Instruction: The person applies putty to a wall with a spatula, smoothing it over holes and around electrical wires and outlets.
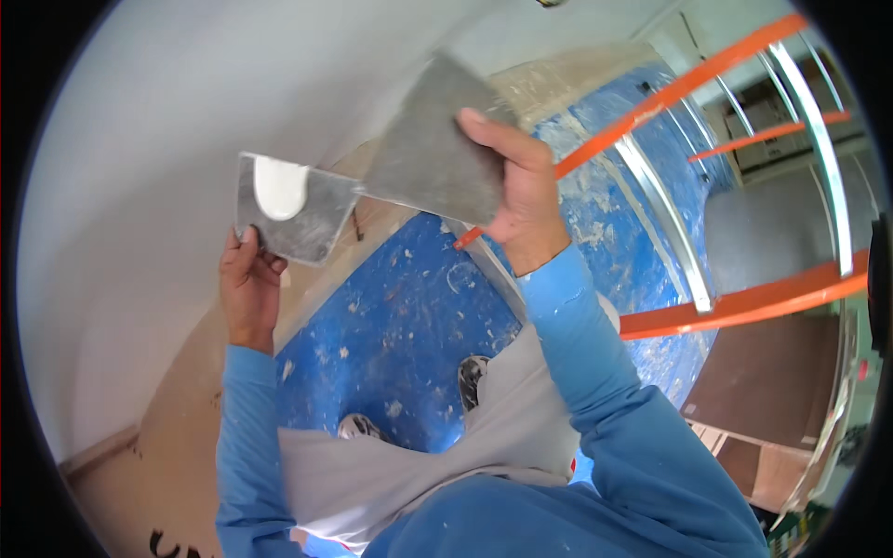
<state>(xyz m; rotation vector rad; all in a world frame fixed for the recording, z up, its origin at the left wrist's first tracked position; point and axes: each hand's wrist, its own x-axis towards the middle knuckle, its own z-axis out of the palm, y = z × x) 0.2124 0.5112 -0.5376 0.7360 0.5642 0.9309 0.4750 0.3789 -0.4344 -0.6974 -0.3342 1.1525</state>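
Observation:
My left hand (249, 274) grips the lower left corner of a small rectangular metal blade (316, 205), which bears a smooth white U-shaped piece (280, 189) on its upper face. My right hand (521, 177) holds a larger grey, scuffed metal blade (419, 130) by its right side, thumb lying over the face and the other fingers hidden behind. The two blades meet or nearly meet at their corners in front of the white wall (121, 214).
An orange ladder (744, 306) with metal rungs stands along my right. Blue sheeting (372, 344), speckled white, covers the floor under my shoes (470, 377). Tan covering (172, 465) runs along the wall's foot. A brown panel (763, 381) is at the lower right.

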